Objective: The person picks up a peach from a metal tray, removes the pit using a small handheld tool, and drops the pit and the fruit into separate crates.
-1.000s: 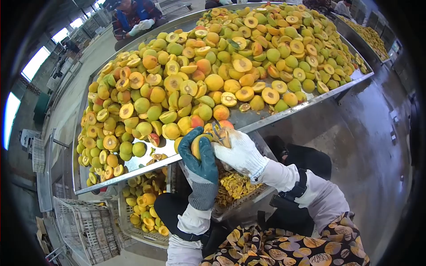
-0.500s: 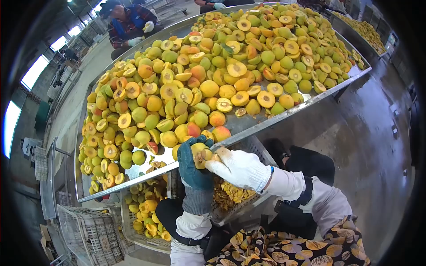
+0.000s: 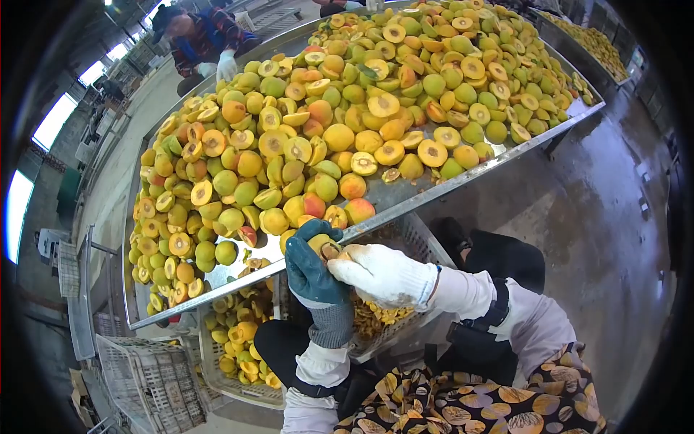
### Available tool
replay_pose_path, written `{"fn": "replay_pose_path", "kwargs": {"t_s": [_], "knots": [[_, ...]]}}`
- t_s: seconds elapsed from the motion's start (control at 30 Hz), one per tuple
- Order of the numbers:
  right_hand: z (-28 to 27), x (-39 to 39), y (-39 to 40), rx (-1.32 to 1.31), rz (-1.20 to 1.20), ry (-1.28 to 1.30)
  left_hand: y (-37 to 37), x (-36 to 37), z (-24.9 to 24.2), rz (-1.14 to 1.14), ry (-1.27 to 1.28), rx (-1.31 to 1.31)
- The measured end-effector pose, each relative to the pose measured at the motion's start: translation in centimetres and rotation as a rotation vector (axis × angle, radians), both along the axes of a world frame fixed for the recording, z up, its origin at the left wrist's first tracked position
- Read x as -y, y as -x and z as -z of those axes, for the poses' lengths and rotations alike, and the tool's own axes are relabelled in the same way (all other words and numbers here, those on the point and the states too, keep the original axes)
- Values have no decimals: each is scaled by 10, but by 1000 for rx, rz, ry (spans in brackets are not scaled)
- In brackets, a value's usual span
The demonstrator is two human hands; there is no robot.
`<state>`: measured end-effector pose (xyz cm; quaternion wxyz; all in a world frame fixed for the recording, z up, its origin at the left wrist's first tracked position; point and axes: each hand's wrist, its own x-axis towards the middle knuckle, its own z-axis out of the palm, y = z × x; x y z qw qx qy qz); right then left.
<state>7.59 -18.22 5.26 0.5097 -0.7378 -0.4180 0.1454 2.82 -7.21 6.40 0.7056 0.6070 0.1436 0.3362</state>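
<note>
My left hand (image 3: 311, 269), in a dark green coated glove, is closed around a peach half (image 3: 325, 246) just over the table's near edge. The cut side, with a brownish centre, faces my right hand (image 3: 387, 275), which wears a white knit glove. The right fingers are closed and pressed against the cut face; whatever they grip is hidden. Beyond both hands, a heap of halved yellow-green peaches (image 3: 340, 137) covers much of the metal table (image 3: 405, 208). Below my hands stands a crate (image 3: 426, 242) with yellow-brown scraps (image 3: 379, 315) in it.
Another crate (image 3: 246, 394) with peach halves (image 3: 242, 347) sits below the table on the left, beside a stack of pale crates (image 3: 155, 376). A co-worker (image 3: 206, 40) in a cap and gloves works across the table. A second fruit-laden table (image 3: 585, 47) is at far right.
The peach half has turned in my left hand, and my right fingers now cover more of its cut face. Across the table, the co-worker's raised hand has come down to the heap's edge.
</note>
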Motion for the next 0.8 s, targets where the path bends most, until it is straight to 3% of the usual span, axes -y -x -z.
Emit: {"fn": "replay_pose_path", "kwargs": {"t_s": [0.07,0.1,0.23,0.3,0.43,0.57,0.63,0.7,0.8], "knots": [[-33,8,-2,-828,-169,58,2,1,-2,-12,-48,9],[-34,10,0,-1004,-224,-24,3,2,-4,-13,-89,14],[-32,11,2,-947,-186,0,2,-4,3,26,-257,11],[-29,9,4,-905,-129,27,5,-9,1,142,-165,-59],[-25,16,-3,-1274,-274,-47,12,-15,-6,247,-145,-62],[-24,14,4,-854,-191,12,6,-12,9,103,-403,43],[-26,17,0,-986,-234,31,3,-13,9,111,-422,28],[-37,21,0,-1274,-244,-29,3,-16,0,231,-235,-27],[-30,21,3,-1434,-297,-122,9,-14,-9,293,-125,-41]]}}
